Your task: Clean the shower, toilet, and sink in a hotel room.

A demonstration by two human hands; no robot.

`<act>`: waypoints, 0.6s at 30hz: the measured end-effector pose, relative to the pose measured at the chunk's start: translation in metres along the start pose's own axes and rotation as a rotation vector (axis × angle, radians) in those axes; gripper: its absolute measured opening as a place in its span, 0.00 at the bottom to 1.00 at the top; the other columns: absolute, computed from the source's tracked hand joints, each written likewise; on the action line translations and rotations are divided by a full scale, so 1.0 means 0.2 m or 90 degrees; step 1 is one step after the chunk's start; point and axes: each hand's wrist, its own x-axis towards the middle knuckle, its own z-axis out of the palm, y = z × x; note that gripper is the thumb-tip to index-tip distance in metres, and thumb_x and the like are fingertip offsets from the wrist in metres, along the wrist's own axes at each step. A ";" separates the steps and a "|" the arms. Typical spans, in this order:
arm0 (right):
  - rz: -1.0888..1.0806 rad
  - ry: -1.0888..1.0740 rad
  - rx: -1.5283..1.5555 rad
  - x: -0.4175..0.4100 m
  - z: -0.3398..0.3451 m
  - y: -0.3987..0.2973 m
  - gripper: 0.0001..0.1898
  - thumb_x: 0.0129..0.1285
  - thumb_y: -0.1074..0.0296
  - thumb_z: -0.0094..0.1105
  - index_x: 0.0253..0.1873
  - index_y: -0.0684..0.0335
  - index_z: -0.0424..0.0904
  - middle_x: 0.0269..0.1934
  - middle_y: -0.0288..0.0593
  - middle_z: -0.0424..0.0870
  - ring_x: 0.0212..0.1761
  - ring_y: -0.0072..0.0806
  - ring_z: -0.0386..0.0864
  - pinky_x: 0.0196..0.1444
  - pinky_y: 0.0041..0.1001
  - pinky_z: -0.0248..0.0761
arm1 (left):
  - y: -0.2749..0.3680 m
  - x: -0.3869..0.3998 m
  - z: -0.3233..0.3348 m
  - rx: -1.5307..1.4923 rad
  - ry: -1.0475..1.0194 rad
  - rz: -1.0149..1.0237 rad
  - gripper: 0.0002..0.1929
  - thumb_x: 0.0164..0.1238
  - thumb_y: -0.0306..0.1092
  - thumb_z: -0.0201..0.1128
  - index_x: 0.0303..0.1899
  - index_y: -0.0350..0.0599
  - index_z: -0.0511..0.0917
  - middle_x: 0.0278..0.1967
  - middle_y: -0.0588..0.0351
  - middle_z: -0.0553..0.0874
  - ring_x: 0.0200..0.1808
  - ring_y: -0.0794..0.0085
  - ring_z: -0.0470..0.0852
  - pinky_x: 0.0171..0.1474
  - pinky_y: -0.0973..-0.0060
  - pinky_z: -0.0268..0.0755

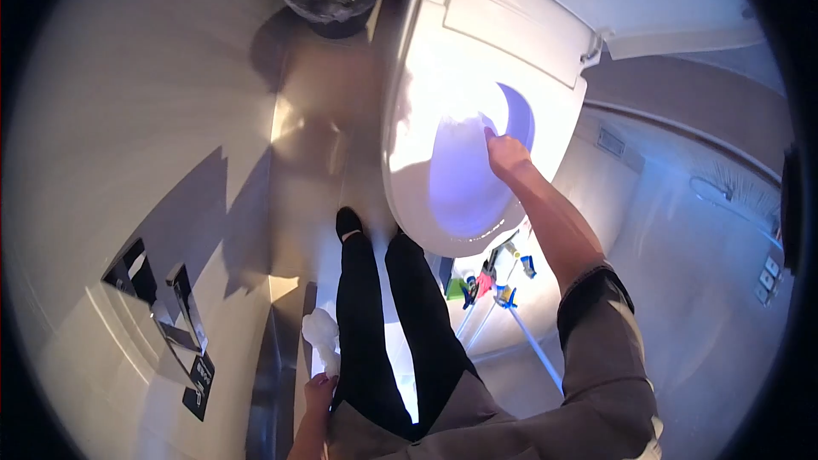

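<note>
A white toilet (415, 204) with its seat raised or fitted around the bowl stands before me; glare hides some of its surface. My right hand (508, 154) is over the bowl opening, fingers closed around something whitish that blends into the glare, so what it is cannot be told. Low at the left, beside my leg, my left hand (321, 386) grips the lower end of a crumpled white cloth or paper wad (321, 332).
A bin lined with a clear plastic bag (332, 16) stands by the wall at the top. Spray bottles with blue triggers (506, 297) and long poles (537, 348) are right of my legs. A metal paper holder (182, 310) juts from the left wall.
</note>
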 end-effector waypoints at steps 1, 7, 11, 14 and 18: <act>-0.010 -0.015 0.010 0.01 -0.05 0.01 0.18 0.66 0.72 0.39 0.58 0.68 0.66 0.39 0.62 0.80 0.42 0.55 0.80 0.43 0.44 0.75 | 0.10 -0.04 -0.01 0.041 -0.011 -0.031 0.15 0.54 0.37 0.66 0.38 0.34 0.82 0.28 0.48 0.85 0.31 0.67 0.84 0.36 0.70 0.74; -0.112 0.127 -0.063 -0.49 -0.06 0.14 0.16 0.64 0.73 0.42 0.56 0.67 0.67 0.36 0.59 0.80 0.38 0.53 0.80 0.38 0.44 0.75 | -0.08 0.04 0.05 0.031 -0.006 -0.010 0.23 0.53 0.44 0.67 0.41 0.30 0.81 0.32 0.43 0.85 0.35 0.63 0.84 0.41 0.70 0.74; 0.010 -0.174 0.099 -0.94 -0.16 -0.11 0.21 0.62 0.74 0.42 0.60 0.68 0.62 0.37 0.59 0.80 0.36 0.52 0.80 0.38 0.46 0.73 | -0.25 0.08 0.04 0.015 0.014 -0.014 0.24 0.56 0.47 0.65 0.42 0.31 0.80 0.32 0.43 0.85 0.35 0.62 0.84 0.41 0.69 0.74; -0.092 -0.105 0.240 -1.04 -0.02 -0.22 0.26 0.62 0.73 0.47 0.66 0.64 0.59 0.37 0.59 0.80 0.38 0.54 0.80 0.40 0.44 0.73 | -0.25 0.09 0.03 -0.032 -0.013 0.003 0.24 0.57 0.48 0.64 0.41 0.31 0.81 0.32 0.45 0.86 0.35 0.65 0.84 0.40 0.70 0.73; -0.008 -0.047 0.486 -0.86 -0.18 -0.34 0.26 0.63 0.68 0.49 0.67 0.59 0.61 0.39 0.62 0.80 0.33 0.50 0.81 0.39 0.40 0.74 | 0.11 -0.01 -0.09 0.055 -0.038 0.029 0.23 0.57 0.48 0.64 0.41 0.33 0.81 0.31 0.47 0.85 0.35 0.69 0.83 0.40 0.72 0.73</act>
